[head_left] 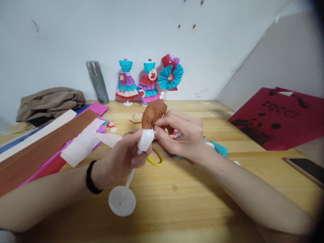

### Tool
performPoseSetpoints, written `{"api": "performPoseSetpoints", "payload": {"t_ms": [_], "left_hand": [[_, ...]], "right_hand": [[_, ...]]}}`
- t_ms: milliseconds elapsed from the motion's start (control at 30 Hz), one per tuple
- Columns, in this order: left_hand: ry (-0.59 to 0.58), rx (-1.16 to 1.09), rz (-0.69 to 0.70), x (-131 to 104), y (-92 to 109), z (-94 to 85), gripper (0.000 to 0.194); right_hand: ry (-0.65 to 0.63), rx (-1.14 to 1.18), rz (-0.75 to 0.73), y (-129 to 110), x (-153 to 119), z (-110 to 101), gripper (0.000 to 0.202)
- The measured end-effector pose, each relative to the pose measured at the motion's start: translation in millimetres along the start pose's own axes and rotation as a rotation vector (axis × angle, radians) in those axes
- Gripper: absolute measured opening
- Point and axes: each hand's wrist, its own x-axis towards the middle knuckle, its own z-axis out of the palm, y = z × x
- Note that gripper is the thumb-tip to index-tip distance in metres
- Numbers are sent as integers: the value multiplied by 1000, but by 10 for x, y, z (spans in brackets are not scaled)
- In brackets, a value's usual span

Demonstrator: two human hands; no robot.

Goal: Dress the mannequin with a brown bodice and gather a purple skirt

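Note:
My left hand [121, 158] is closed round the lower body of a small white dress form [146, 139], held tilted above the table. Its stem slants down towards me and ends in a round white base [122, 201]. Brown crepe paper [155, 113] wraps the form's upper part and gathers at the waist. At that gather, the thumb and fingertips of my right hand [184, 130] pinch the paper. Beneath my hands lies a yellow loop handle [156, 162], apparently of scissors, partly hidden. Red and blue bits near it are partly covered by my right hand.
Three decorated paper-dress forms, one being a blue-dressed form [126, 81], stand along the wall beside a grey flask [97, 82]. Crepe paper strips [50, 141] and a brown cloth [52, 101] lie left. To the right are a red bag [275, 118] and a phone [307, 169].

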Motion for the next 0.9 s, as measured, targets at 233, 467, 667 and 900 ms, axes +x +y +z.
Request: {"api": "performPoseSetpoints", "payload": {"t_ms": [233,467,667,900], "left_hand": [[5,7,17,9,-7,-21,31],[44,22,-14,-5,-64,-34,37],[15,-5,-52,-34,-29,19,32],[18,-11,-18,-21,-20,15,29]], "right_hand": [[-45,-304,-362,131,12,-40,17],[-163,-378,-391,143,16,-65,26],[-114,-276,-291,100,24,-45,19],[-189,-182,-153,52,24,-66,18]]}}
